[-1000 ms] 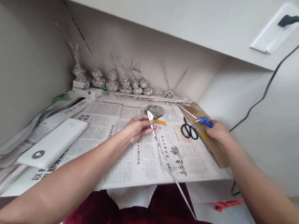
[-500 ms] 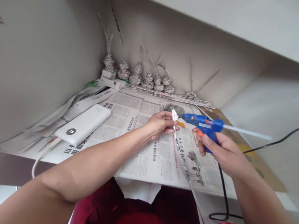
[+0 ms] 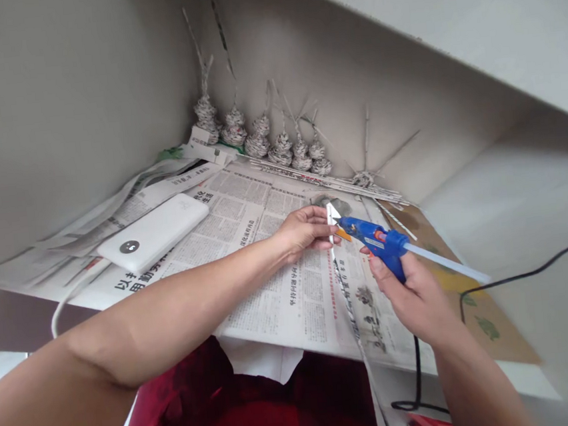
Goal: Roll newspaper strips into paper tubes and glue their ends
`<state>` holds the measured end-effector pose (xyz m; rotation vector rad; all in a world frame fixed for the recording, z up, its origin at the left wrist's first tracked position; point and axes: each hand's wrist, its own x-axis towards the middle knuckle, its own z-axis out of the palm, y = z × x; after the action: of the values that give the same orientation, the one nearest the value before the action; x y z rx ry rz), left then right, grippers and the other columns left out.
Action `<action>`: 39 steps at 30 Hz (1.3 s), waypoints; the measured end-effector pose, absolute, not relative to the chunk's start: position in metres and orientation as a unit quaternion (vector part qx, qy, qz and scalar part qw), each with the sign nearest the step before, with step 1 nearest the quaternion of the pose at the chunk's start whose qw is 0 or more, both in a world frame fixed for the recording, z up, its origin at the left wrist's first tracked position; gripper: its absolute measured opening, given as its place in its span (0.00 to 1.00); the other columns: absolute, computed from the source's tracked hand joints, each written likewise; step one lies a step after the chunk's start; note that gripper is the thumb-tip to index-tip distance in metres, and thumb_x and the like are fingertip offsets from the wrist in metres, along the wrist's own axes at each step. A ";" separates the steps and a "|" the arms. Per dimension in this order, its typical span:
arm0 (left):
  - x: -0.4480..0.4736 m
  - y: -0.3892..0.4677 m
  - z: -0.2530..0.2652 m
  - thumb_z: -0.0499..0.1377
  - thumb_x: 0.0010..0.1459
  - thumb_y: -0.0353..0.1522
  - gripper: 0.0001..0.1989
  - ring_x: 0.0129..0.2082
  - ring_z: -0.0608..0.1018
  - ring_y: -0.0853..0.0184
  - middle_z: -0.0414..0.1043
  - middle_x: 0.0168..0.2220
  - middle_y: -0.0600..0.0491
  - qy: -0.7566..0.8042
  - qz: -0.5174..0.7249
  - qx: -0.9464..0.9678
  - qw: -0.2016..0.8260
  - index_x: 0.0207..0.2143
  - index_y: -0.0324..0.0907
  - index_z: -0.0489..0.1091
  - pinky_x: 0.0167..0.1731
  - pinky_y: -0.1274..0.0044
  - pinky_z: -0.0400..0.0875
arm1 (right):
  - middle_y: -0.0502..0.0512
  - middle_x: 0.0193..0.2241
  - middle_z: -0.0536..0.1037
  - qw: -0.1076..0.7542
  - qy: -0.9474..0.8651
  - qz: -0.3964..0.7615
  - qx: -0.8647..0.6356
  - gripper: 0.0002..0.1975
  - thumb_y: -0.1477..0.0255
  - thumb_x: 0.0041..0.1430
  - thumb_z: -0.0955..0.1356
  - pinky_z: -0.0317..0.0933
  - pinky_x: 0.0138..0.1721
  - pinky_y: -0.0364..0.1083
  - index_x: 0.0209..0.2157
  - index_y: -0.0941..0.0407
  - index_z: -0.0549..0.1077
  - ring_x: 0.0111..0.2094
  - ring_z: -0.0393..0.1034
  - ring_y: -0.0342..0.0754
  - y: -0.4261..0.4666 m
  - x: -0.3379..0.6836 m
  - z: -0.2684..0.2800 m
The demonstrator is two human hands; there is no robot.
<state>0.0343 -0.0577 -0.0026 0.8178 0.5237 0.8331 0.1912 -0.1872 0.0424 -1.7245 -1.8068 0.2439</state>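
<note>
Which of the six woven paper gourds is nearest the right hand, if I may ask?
The rightmost gourd in the row; the other five stand to its left, each farther from the right hand.

Counter [image 3: 523,375], pale, mostly covered by printed newspaper sheets [image 3: 272,294]. Lying on it:
Power bank [image 3: 165,228], white, towards left edge, on the newspaper; white cable [image 3: 82,280] running off front edge.
Loose paper strips [image 3: 127,208], layered, along left edge.
Woven paper figures [image 3: 258,142], six, gourd-shaped, in a row along back edge.
Thin paper rods [image 3: 287,170], bundle, just before the row.
Woven paper base [image 3: 362,179], spokes splayed, towards back right corner.
Cardboard [image 3: 500,339], brown, flat, along right edge.
</note>
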 end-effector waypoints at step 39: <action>0.033 -0.055 -0.005 0.64 0.48 0.21 0.13 0.25 0.79 0.68 0.74 0.32 0.49 0.245 0.393 0.390 0.796 0.36 0.37 0.66 0.18 0.84 0.71 | 0.57 0.37 0.69 0.256 -0.696 -0.011 -0.671 0.13 0.61 0.62 0.60 0.59 0.39 0.50 0.42 0.54 0.67 0.38 0.66 0.52 -0.192 0.189 0.043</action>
<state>0.0334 -0.0550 -0.0052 0.8375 0.5257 0.8450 0.1889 -0.1920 0.0430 -1.8225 -1.8883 -0.0303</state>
